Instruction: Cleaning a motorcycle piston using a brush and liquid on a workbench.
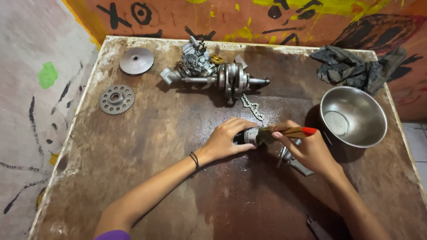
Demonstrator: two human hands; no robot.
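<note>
My left hand (227, 138) grips a small grey metal engine part (250, 135) resting on the brown table (147, 146). My right hand (311, 151) holds a paintbrush with a red-tipped wooden handle (299, 131); its bristles touch the part. Another metal piece (289, 159) lies under my right hand, partly hidden. A black band circles my left wrist.
A steel bowl (353, 116) stands to the right. At the back lie a crankshaft with chain (235, 81), a carburettor-like assembly (195, 60), a round pulley disc (136, 61), a toothed gear (116, 99) and a dark rag (351, 66). Painted walls surround the table.
</note>
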